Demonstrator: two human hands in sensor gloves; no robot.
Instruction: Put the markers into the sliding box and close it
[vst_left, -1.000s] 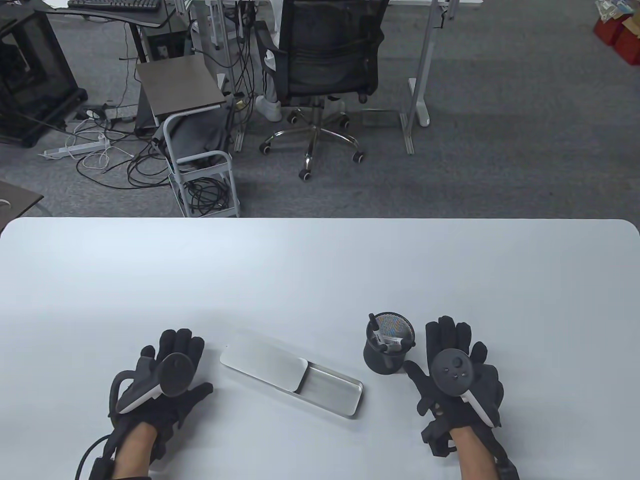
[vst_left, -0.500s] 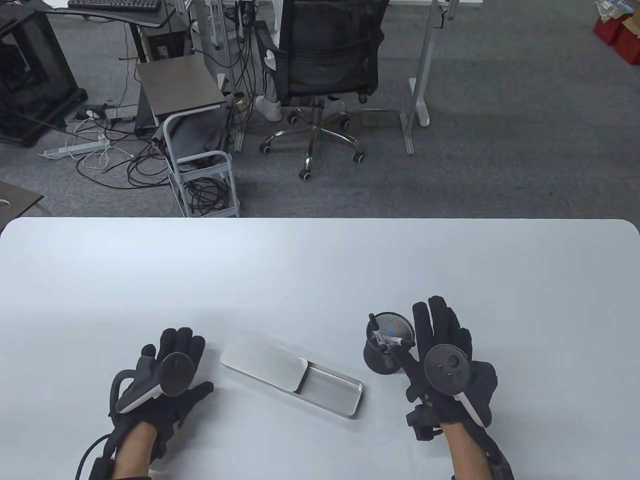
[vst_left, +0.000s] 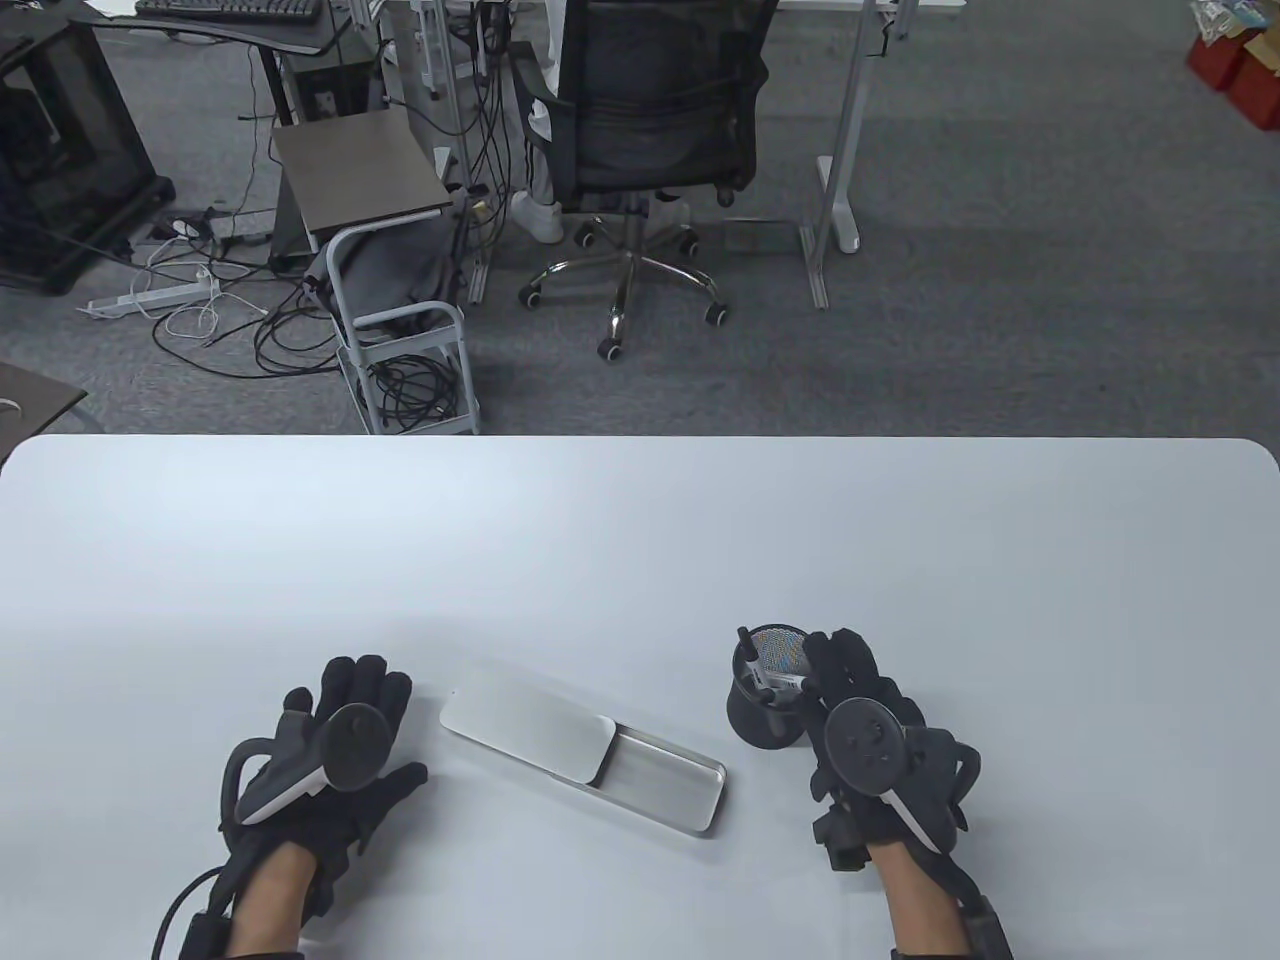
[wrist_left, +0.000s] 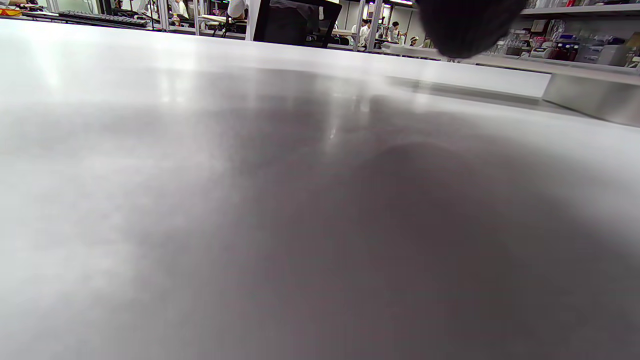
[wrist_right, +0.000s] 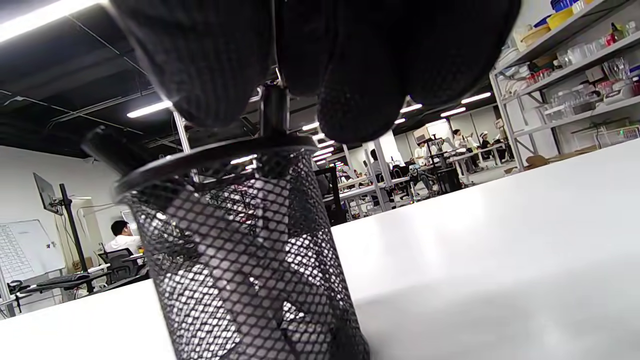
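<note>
Right hand (vst_left: 880, 745) shifted onto mesh pen cup (vst_left: 765, 715), fingers curling at markers (vst_left: 775, 682), grip unclear; left hand (vst_left: 325, 760) flat, empty; sliding box (vst_left: 585, 745) half-open.

White table (vst_left: 640, 540) with rounded far corners, smooth and faintly glossy. Near the front edge, left of centre: a flat metal sliding box (vst_left: 583, 745), set at a slant, lid drawn partway back, tray end showing bare. Just right of it: an upright black mesh cup (vst_left: 768, 700) with markers (vst_left: 770, 680) inside.

R hand (vst_left: 880, 750) grip on markers (vst_left: 775, 685): hidden
</note>
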